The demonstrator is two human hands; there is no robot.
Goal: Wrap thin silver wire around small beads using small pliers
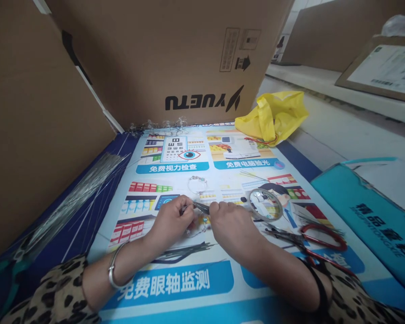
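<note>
My left hand [171, 221] and my right hand [232, 227] meet over a printed poster [175, 283]. My right hand is closed round small grey pliers [200, 206], whose tips point left to my left fingertips. Those fingertips pinch something thin at the plier tips, too small to name. Beads on a wire [202, 222] lie under and between the hands. A finished beaded ring [197, 183] rests just beyond them. Dark wire pieces [185, 249] lie near my left wrist.
A magnifying glass [266, 204] and red-handled scissors [319, 240] lie right of my right hand. A bundle of silver wires [76, 198] stretches along the left. Cardboard boxes [162, 58] wall the back and left. A yellow bag [275, 114] and teal box [374, 220] sit right.
</note>
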